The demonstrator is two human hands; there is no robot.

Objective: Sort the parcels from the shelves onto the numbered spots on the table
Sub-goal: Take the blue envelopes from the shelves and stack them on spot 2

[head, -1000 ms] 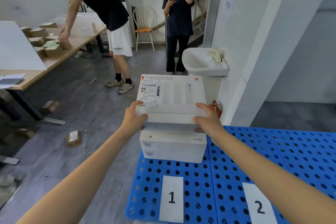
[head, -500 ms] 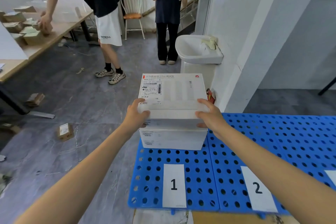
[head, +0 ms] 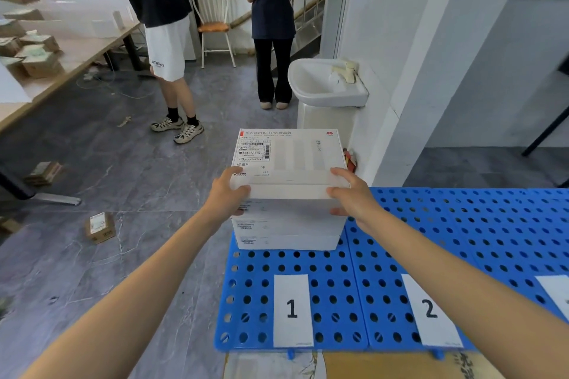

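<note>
Smooth white cardboard parcel (head: 289, 157), flat and boxy with a printed shipping label, was at frame center over a stack of matching white boxes (head: 286, 232). I couldn't tell if it was touching them. The stack sat on the blue hole-punched plastic counter (head: 431, 240), behind the paper "1" tag (head: 292, 309). Left hand (head: 226, 194) and right hand (head: 354, 197) had fingers (head: 335, 192) wrapped round its near corners, thumbs on top. Same grip and same spot as half a second earlier.

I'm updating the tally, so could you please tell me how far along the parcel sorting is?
Done: white boxes are stacked behind label 1 on the blue mat. In hand: left hand and right hand grip the top box on that stack. Left: letting go; how many parcels remain isn't visible.
</note>
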